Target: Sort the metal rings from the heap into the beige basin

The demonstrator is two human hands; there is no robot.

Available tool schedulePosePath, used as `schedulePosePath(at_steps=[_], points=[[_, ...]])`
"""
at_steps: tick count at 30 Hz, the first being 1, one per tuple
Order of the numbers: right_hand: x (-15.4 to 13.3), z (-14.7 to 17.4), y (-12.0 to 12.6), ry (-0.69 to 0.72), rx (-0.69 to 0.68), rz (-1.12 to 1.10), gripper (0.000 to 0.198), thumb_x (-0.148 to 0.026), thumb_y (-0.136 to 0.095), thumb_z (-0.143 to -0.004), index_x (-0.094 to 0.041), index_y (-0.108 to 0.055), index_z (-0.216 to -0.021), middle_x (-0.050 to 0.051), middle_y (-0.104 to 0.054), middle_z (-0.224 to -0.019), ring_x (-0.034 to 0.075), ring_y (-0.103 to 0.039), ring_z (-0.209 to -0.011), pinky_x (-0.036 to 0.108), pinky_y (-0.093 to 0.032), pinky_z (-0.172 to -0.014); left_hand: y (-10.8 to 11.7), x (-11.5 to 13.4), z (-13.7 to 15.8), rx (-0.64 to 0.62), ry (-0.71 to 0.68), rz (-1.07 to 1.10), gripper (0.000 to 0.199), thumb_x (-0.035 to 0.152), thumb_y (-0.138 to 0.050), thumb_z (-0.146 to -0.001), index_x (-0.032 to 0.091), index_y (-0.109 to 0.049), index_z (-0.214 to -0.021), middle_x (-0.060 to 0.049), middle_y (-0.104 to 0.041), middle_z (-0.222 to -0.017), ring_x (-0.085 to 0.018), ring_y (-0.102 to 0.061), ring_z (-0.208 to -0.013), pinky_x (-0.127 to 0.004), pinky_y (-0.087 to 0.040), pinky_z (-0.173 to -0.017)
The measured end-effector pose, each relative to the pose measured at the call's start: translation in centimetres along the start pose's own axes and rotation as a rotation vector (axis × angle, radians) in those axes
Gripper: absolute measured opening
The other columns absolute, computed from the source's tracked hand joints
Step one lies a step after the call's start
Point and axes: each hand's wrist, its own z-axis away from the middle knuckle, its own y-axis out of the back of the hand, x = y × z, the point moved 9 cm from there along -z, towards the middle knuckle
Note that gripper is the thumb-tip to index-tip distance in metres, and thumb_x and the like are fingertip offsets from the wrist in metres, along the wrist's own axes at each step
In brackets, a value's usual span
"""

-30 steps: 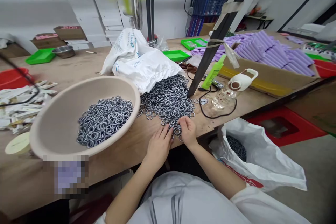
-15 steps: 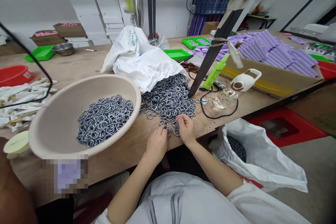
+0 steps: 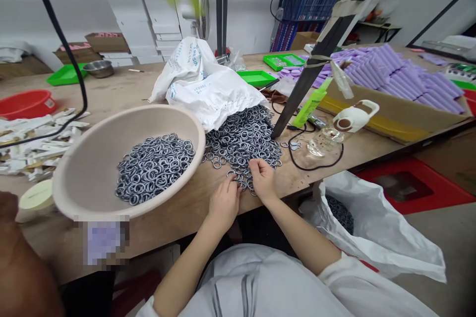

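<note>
A pile of dark grey, shiny rings spills over the front part of the wooden table, out of a white printed sack. At the pile's near edge, my left hand has its fingers bent together, the tips closed on a grey ring. Just to its right my right hand is curled in a pinch against the rings; whatever lies between its fingertips is hidden. A wide beige basin stands left of the pile, with a heap of the same rings inside.
A slanted dark post rises behind the pile. To the right are a clear bottle, a green tube and a carton of purple pieces. A white bag with rings hangs low right. Another person's arm shows at left.
The whole view has shifted slightly, so the table things appear further right. My hands stay at the pile's near edge, with only small finger movement.
</note>
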Motion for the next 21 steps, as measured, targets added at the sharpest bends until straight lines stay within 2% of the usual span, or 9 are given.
schedulePosePath(at_steps=[2,4,7,9,11,13,17,21], points=[[-1.0,0.1,0.5,0.055,-0.003,-0.007,0.046,-0.058,-0.051,-0.094,-0.02,-0.058,-0.069,-0.002,-0.049,-0.059,0.013,-0.045,-0.058,0.027,-0.038,-0.059,1.1,-0.1,0.0,0.066,0.002,0.043,0.01,0.021,-0.053,-0.096,0.017,-0.062,-0.094,-0.012,-0.073,-0.117,-0.024,-0.069,-0.102,-0.038,-0.053,-0.086],[-2.5,0.5,0.6,0.149,-0.066,-0.003,0.048,-0.06,-0.047,-0.095,-0.02,-0.063,-0.073,0.001,-0.057,-0.063,0.015,-0.051,-0.061,0.029,-0.041,-0.061,2.2,-0.6,0.0,0.126,0.033,0.108,0.012,0.022,-0.051,-0.098,0.017,-0.062,-0.094,-0.011,-0.074,-0.109,-0.023,-0.069,-0.101,-0.039,-0.051,-0.09],[-4.3,1.5,-1.0,0.259,-0.308,0.031,0.043,-0.061,-0.056,-0.09,-0.021,-0.071,-0.094,0.007,-0.072,-0.086,0.02,-0.063,-0.076,0.032,-0.048,-0.071,3.3,-2.0,0.2,0.196,0.145,0.241,0.016,0.026,-0.048,-0.099,0.018,-0.062,-0.096,-0.009,-0.074,-0.098,-0.021,-0.068,-0.092,-0.036,-0.05,-0.085],[-4.7,2.3,-2.4,0.258,-0.457,0.055,0.038,-0.055,-0.068,-0.084,-0.022,-0.072,-0.103,0.008,-0.074,-0.099,0.021,-0.066,-0.084,0.033,-0.05,-0.077,3.6,-2.9,0.4,0.233,0.217,0.343,0.018,0.029,-0.047,-0.099,0.018,-0.062,-0.096,-0.008,-0.072,-0.093,-0.02,-0.067,-0.087,-0.033,-0.05,-0.079],[-4.8,2.8,-3.4,0.224,-0.511,0.056,0.03,-0.049,-0.071,-0.084,-0.022,-0.073,-0.097,0.005,-0.073,-0.092,0.018,-0.064,-0.08,0.031,-0.049,-0.075,3.6,-3.5,0.6,0.252,0.274,0.435,0.02,0.031,-0.047,-0.098,0.018,-0.062,-0.095,-0.007,-0.071,-0.089,-0.019,-0.066,-0.084,-0.032,-0.05,-0.077],[-4.8,2.9,-3.9,0.185,-0.505,0.033,0.025,-0.046,-0.069,-0.085,-0.021,-0.071,-0.084,0.002,-0.068,-0.077,0.016,-0.059,-0.071,0.028,-0.045,-0.068,3.4,-3.9,0.8,0.252,0.327,0.506,0.022,0.034,-0.047,-0.098,0.019,-0.063,-0.095,-0.006,-0.07,-0.087,-0.019,-0.065,-0.082,-0.031,-0.05,-0.076],[-4.7,3.2,-4.6,0.099,-0.498,-0.036,0.037,-0.051,-0.069,-0.084,-0.02,-0.06,-0.066,-0.004,-0.049,-0.06,0.011,-0.043,-0.058,0.025,-0.034,-0.056,2.9,-4.5,1.0,0.238,0.412,0.606,0.024,0.037,-0.048,-0.097,0.019,-0.063,-0.097,-0.006,-0.069,-0.088,-0.018,-0.064,-0.079,-0.029,-0.049,-0.073],[-4.3,3.8,-5.4,0.051,-0.551,-0.088,0.045,-0.056,-0.067,-0.083,-0.02,-0.051,-0.063,-0.006,-0.04,-0.059,0.01,-0.036,-0.058,0.024,-0.029,-0.054,2.1,-4.4,0.7,0.155,0.427,0.742,0.031,0.043,-0.044,-0.098,0.018,-0.062,-0.093,-0.003,-0.066,-0.079,-0.016,-0.06,-0.072,-0.026,-0.045,-0.067]])
